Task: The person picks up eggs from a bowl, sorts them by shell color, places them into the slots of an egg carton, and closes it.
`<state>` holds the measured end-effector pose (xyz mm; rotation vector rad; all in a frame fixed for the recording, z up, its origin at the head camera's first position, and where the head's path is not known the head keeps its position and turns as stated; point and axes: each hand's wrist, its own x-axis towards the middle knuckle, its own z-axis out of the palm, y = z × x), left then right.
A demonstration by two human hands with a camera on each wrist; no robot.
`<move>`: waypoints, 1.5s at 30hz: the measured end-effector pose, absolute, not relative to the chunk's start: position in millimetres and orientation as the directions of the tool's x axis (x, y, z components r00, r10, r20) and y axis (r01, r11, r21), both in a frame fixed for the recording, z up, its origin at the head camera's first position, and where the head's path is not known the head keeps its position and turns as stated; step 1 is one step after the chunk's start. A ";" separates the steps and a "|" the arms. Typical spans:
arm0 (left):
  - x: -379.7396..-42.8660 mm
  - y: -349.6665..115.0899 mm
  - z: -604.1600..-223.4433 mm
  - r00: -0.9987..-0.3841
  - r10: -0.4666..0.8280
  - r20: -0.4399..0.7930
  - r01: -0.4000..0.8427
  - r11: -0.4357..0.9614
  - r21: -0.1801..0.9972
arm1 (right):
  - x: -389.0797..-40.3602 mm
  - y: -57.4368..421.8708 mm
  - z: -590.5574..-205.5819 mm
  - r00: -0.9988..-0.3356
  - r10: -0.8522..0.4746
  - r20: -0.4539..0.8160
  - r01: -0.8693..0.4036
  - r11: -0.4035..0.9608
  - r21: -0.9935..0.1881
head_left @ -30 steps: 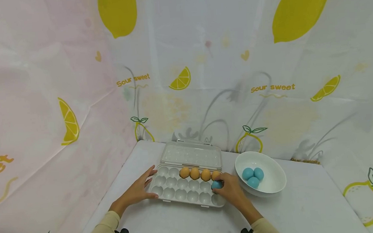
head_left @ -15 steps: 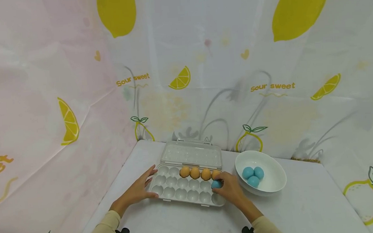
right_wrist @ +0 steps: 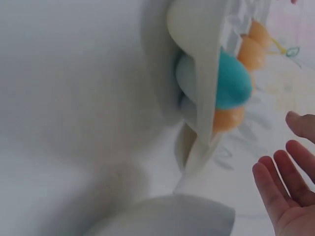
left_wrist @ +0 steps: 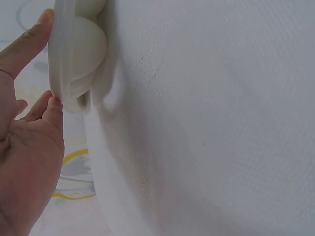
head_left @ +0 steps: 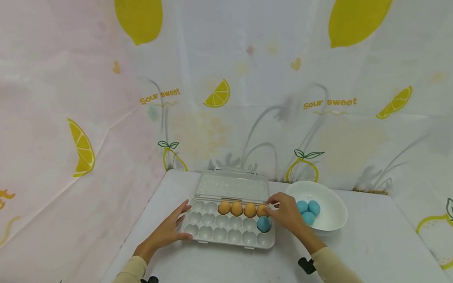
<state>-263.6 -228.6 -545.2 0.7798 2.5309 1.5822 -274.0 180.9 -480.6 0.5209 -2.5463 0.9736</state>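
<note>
The blue egg (head_left: 264, 224) I'm watching sits in the right-end cup of the middle row, with no fingers on it. Smooth, matte, proper egg shape, its top poking well above the rim.

Biggest worry imo is the right grip (head_left: 288, 211): it hangs by that end, fingers loosely stretched and nothing in them, thumb close to the last of the orange eggs (head_left: 236, 208). One careless brush could pop that egg or the blue one out of its cup. The four orange ones line the back row side by side, so a knock might travel along.

The egg tray (head_left: 220, 234) is pale, slightly glossy plastic with round cups bulging underneath. Looks thin and light, so I'd guess it skids or tips if leaned on. The left grip (head_left: 166, 232) steadies the left end, fingers and thumb spread against the edge rather than wrapped round it; if that slips, the tray could swivel. The clear lid (head_left: 232, 185) lies folded back behind and might flop if jolted.

To the right, the smooth white bowl (head_left: 334, 215) has three more blue eggs (head_left: 314, 207), and the right wrist runs close enough to nudge it. The desk (head_left: 373, 245) has a faintly woven white cover that could ruck up under a dragged tray.
</note>
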 end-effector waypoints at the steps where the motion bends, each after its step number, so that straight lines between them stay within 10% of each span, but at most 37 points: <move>1: -263.7 -228.5 -545.0 -0.872 0.443 0.210 0.383 0.350 0.855 | -275.7 183.6 -476.1 -0.867 -0.201 0.456 -0.454 0.697 -0.555; 19: -263.3 -227.9 -542.0 -0.874 0.445 0.195 0.366 0.340 0.866 | -310.3 253.0 -433.6 -0.874 -0.164 0.457 -0.401 0.775 -0.489; 45: -260.2 -226.6 -540.9 -0.873 0.450 0.189 0.363 0.341 0.867 | -349.2 303.7 -420.2 -0.998 -0.061 -0.017 -0.045 0.871 -0.489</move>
